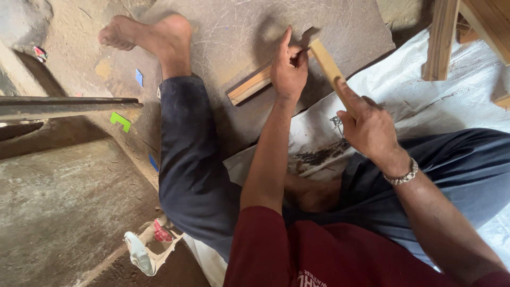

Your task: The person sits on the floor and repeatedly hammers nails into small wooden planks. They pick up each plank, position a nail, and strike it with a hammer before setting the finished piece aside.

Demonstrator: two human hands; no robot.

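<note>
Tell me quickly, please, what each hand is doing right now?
Left hand: pressing down on the wooden strip, fingers closed at its end.
Right hand: closed around the hammer handle.

- Soft, even daylight; moderate brightness, no glare.
- White sheet at upper right is the brightest patch, close to washed out.
- Faint shadow of the left hand falls on the grey slab at upper centre.
- Lower left is dimmer.
- Focus sharp mid-frame; slight wide-angle stretch at the edges.
</note>
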